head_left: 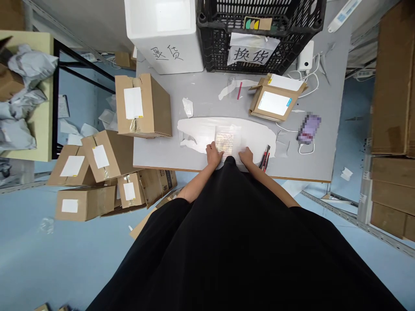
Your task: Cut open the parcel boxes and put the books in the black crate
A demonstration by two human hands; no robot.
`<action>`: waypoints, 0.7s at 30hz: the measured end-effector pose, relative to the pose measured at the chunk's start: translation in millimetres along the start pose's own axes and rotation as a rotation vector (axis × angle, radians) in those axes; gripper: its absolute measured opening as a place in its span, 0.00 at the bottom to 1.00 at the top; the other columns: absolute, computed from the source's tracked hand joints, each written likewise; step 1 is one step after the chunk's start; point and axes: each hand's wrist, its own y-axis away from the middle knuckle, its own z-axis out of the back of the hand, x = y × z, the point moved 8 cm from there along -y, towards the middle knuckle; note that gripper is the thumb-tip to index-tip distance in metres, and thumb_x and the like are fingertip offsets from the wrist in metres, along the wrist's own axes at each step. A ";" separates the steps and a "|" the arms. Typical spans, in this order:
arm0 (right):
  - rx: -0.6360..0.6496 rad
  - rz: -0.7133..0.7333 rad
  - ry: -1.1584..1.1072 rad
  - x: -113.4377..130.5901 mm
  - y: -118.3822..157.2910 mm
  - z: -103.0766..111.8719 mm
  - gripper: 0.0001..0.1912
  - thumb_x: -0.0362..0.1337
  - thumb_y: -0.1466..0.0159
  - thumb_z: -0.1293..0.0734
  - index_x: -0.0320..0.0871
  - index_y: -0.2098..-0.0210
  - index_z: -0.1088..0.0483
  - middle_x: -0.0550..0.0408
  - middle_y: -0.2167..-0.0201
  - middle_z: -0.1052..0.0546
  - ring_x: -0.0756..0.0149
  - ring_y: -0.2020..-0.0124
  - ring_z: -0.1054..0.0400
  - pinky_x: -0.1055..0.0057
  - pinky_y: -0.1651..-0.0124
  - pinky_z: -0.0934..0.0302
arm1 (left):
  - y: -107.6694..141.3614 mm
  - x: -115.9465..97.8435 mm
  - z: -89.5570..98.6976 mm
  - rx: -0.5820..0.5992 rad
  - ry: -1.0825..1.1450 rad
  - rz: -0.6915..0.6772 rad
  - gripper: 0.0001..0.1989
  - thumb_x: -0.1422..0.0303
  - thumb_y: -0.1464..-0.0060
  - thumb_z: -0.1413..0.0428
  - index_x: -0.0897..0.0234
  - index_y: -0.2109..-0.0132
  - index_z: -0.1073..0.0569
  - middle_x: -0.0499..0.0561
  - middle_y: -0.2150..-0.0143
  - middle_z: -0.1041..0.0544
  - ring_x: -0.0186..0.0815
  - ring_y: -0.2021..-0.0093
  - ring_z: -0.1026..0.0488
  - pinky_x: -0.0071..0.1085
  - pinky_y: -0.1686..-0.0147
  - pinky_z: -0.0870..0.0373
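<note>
A clear plastic packet (pixel 225 140) with pale beige patterned contents lies on a torn white sheet (pixel 194 127) near the front edge of the table. My left hand (pixel 214 155) is closed at the packet's left edge, its thumb pointing toward the middle. At the right side of the plastic is my right hand (pixel 246 156), its fingers curled in; what they pinch, if anything, is too small to make out. My black clothing covers the packet's near end. Just right of my right hand rests a red and black box cutter (pixel 265 158).
An upright cardboard box (pixel 162 108) stands on the table's left, a smaller opened box (pixel 275 101) on its right. Behind are a white bin (pixel 171 52) and a black crate (pixel 223 54). A phone (pixel 309 128) with a cable lies right. Several boxes (pixel 106 157) are stacked left.
</note>
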 end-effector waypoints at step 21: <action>0.057 -0.163 -0.114 19.0 -5.2 -33.2 0.18 0.37 0.45 0.33 0.44 0.55 0.35 0.48 0.54 0.25 0.57 0.52 0.30 0.61 0.45 0.37 | -4.9 -2.3 -0.8 0.059 0.004 -0.043 0.27 0.74 0.46 0.40 0.55 0.40 0.32 0.59 0.43 0.37 0.49 0.42 0.35 0.44 0.41 0.37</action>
